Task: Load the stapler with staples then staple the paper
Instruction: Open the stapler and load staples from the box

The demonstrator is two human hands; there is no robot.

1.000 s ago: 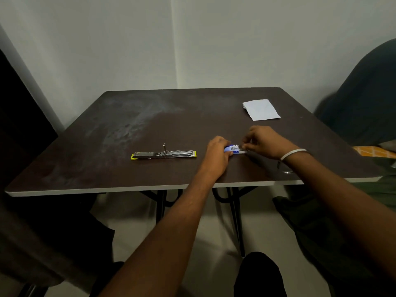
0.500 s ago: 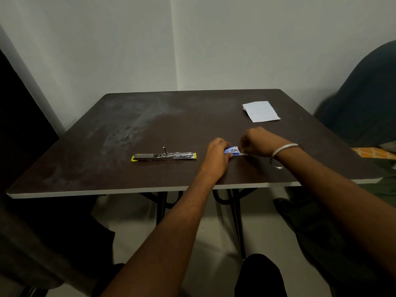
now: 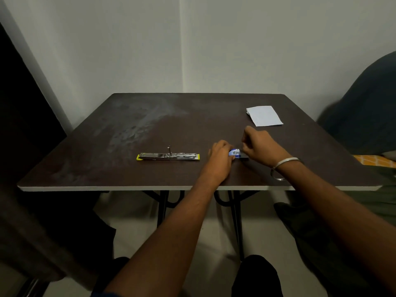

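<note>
A metal stapler (image 3: 168,156) with yellow ends lies fully unfolded and flat on the dark brown table (image 3: 150,129), left of my hands. My left hand (image 3: 220,155) grips a small blue and white staple box (image 3: 234,152) resting on the table. My right hand (image 3: 260,145) is closed at the box's right end, pinching something pulled from it; a thin dark strip (image 3: 244,157) shows below the fingers. A folded white paper (image 3: 264,115) lies at the far right of the table, apart from both hands.
White walls meet in a corner behind the table. A dark cushioned seat (image 3: 364,108) stands at the right, with an orange patterned cloth (image 3: 374,160) beside the table edge. Black metal table legs (image 3: 235,211) show under the near edge. A metal bangle (image 3: 282,166) circles my right wrist.
My right hand has lifted slightly and drawn back from the box's right end, its fingers curling closed. My left hand stays on the box. The stapler and paper have not moved.
</note>
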